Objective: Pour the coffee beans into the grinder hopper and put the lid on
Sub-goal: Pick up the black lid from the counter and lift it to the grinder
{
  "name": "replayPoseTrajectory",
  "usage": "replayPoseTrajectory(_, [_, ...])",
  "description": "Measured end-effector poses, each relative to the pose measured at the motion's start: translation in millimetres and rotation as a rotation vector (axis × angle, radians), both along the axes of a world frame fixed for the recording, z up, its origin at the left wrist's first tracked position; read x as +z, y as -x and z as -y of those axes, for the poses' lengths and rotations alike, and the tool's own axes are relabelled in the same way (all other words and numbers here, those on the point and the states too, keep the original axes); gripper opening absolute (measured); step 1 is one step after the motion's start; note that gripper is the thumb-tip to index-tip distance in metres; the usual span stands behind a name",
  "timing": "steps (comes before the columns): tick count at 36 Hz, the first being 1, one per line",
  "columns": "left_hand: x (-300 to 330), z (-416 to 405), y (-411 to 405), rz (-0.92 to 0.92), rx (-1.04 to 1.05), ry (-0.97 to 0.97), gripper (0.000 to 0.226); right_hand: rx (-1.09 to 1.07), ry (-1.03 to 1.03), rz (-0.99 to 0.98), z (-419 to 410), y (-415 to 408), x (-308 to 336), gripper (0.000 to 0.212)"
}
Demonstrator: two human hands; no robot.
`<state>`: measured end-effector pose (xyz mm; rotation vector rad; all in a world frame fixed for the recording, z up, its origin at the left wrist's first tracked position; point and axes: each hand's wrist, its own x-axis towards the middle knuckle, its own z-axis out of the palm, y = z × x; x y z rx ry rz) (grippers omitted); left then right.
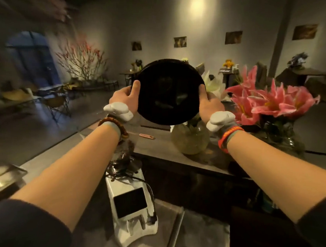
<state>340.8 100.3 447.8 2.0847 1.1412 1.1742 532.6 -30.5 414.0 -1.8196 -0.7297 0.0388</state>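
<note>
so you have the black round lid (170, 92) up in both hands, raised in front of you and tilted so its underside faces you. your left hand (126, 98) pinches the rim at about 9 o'clock, thumb pressed on the near face, fingers curled behind. your right hand (208, 103) clamps the rim at about 3 to 4 o'clock; its fingers are hidden behind the lid, but the grip looks closed on it.

below, at about 7 o'clock from the lid, the white grinder (130, 202) stands on the counter (67, 156). its hopper (124, 155) sits just under your left wrist, partly hidden by the forearm. brown beans (127, 145) seem to fill it, though the blur makes the level hard to judge. i can see no bag or cup for beans.

my read: the pouring looks done and the lid is what remains. it is well apart from the hopper, high and beyond it, so you'd need to bring it down and toward you, level it, and seat it on the rim. mind the glass vase (190, 138) and the pink flowers (269, 99) at 4 o'clock from the lid, near your right wrist.
</note>
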Motion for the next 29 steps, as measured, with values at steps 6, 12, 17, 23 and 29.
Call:
replayPoseTrajectory(6, [19, -28, 25, 0.162, 0.038, 0.09, 0.076, 0.155, -0.132, -0.154, -48, 24, 39, 0.081])
replayPoseTrajectory(12, [22, -53, 50, 0.256, 0.081, 0.142, 0.083, 0.233, -0.274, -0.203, -89, 47, 53, 0.07])
replayPoseTrajectory(17, [10, -75, 68, 0.282, 0.109, 0.181, 0.079, 0.321, -0.222, -0.201, -116, 65, 46, 0.055])
replayPoseTrajectory(23, [-8, -95, 88, 0.289, 0.011, 0.263, 0.049, 0.422, -0.141, -0.171, -144, 79, 24, 0.039])
replayPoseTrajectory(29, [-44, -107, 99, 0.245, 0.016, 0.295, 0.049, 0.447, -0.067, -0.13, -164, 88, -6, 0.037])
